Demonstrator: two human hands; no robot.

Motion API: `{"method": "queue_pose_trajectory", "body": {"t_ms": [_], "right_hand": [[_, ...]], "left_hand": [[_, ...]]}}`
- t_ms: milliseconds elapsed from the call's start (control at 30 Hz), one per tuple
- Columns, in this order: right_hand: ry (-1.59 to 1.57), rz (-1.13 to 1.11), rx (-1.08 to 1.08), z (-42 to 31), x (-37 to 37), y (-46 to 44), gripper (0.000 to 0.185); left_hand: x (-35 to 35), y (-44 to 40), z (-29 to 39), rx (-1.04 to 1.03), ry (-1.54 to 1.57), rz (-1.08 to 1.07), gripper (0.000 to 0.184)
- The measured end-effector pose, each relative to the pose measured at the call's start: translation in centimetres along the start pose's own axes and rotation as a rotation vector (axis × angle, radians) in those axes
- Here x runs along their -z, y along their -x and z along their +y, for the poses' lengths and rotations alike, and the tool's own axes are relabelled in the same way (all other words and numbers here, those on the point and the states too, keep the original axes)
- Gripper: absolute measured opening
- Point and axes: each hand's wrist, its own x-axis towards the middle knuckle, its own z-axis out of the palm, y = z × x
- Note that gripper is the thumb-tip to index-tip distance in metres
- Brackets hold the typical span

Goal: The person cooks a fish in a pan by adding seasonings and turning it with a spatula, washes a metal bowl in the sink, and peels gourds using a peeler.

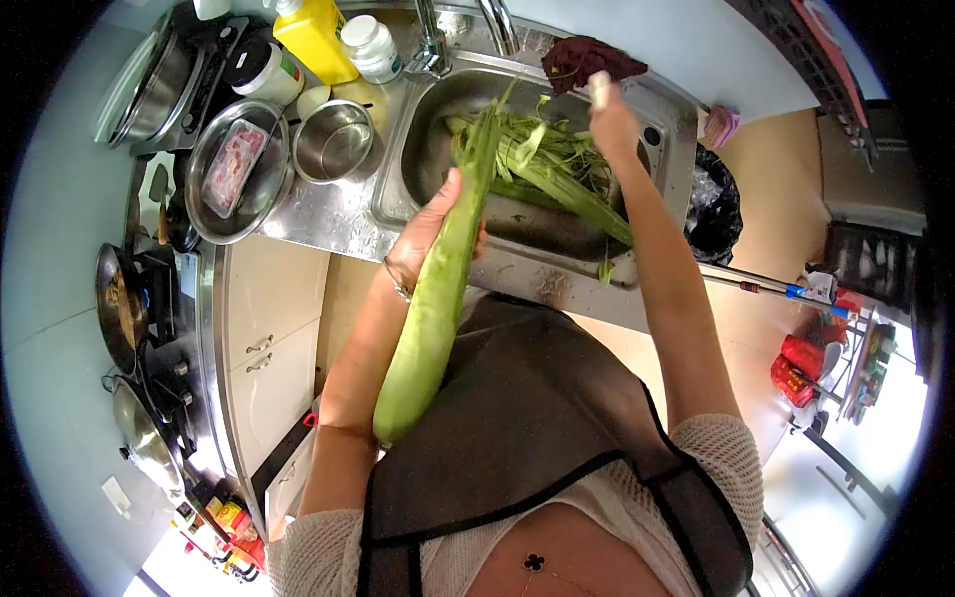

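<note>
A long green stalk vegetable point(438, 298), pale and thick at its lower end, slants from the sink toward my left forearm. My left hand point(430, 231) is wrapped round its middle. Over the right part of the sink, my right hand point(612, 121) is closed on a small pale object whose full shape is hidden. Green leaves, peelings and another stalk point(557, 179) lie in the metal sink point(413, 149). Behind my right hand, a dark red cloth point(577, 62) rests on the sink's back edge.
To the left stand a steel pot point(333, 141), a steel bowl point(204, 214) with a packet of meat point(237, 167), a yellow bottle point(316, 42) and a white jar point(371, 50). A faucet point(431, 50) rises behind the sink. A black bag point(714, 204) hangs at its right.
</note>
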Motion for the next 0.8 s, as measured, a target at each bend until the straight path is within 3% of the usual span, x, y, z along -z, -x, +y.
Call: {"method": "queue_pose_trajectory", "body": {"t_ms": [33,67,133,167,233,267,333,367,400,533,600,633,667,733,767,800], "right_hand": [[-0.108,0.158,-0.140,-0.9,1.6,-0.6,0.033],[0.035,0.084,0.045,-1.5,3.2,-0.4,0.029],[0.115,-0.279,0.222,-3.0,3.8,-0.2,0.030],[-0.164,-0.155,0.134,-4.0,3.9,0.6,0.029],[-1.229,-0.281,-0.151,-7.4,8.0,3.4,0.023],[-1.467,-0.362,-0.114,-8.6,9.7,5.4,0.018],[-1.533,-0.427,-0.102,-11.2,11.1,9.7,0.019],[-1.697,-0.508,-0.155,-12.4,11.4,11.5,0.021],[-1.702,-0.585,-0.137,-13.1,11.5,12.9,0.024],[-1.782,-0.943,-0.064,-15.0,11.4,16.7,0.031],[-1.767,-0.961,-0.030,-15.4,11.6,17.0,0.029],[-1.753,-0.978,0.006,-15.5,11.6,17.1,0.028],[-1.813,-0.860,0.017,-15.1,10.2,16.8,0.025],[-1.663,-0.644,-0.009,-13.7,9.0,14.1,0.022],[-1.706,-0.547,-0.042,-12.8,7.9,12.1,0.025],[-1.749,-0.445,-0.074,-11.7,6.3,9.8,0.027]], "left_hand": [[0.4,-0.1,0.1,-0.075,-0.222,0.090,0.047],[0.7,-0.3,0.1,-0.150,-0.442,0.183,0.044],[0.7,-0.4,0.2,-0.128,-0.486,0.212,0.038],[1.1,-0.6,0.5,-0.093,-0.417,0.154,0.036],[0.6,-0.4,0.9,-0.072,-0.395,0.149,0.039],[1.2,-0.5,0.8,-0.074,-0.386,0.152,0.039],[3.1,-1.7,1.4,-0.049,-0.072,-0.031,0.041],[4.3,-1.8,2.2,-0.032,-0.136,-0.344,0.044],[3.7,-2.4,1.6,-0.191,-0.164,-0.003,0.046],[2.0,-1.8,1.3,-0.078,0.017,-0.079,0.050],[2.4,-2.2,1.4,-0.033,0.143,-0.349,0.048],[1.9,-1.8,1.2,-0.024,0.183,-0.375,0.045],[1.1,-1.7,0.8,-0.098,0.113,-0.070,0.043],[-1.5,-0.4,0.0,-0.094,0.249,-0.017,0.043],[4.4,-2.9,-0.7,-0.188,-0.127,-0.159,0.042],[3.6,-2.7,-0.9,0.086,0.146,-0.331,0.041]]}}
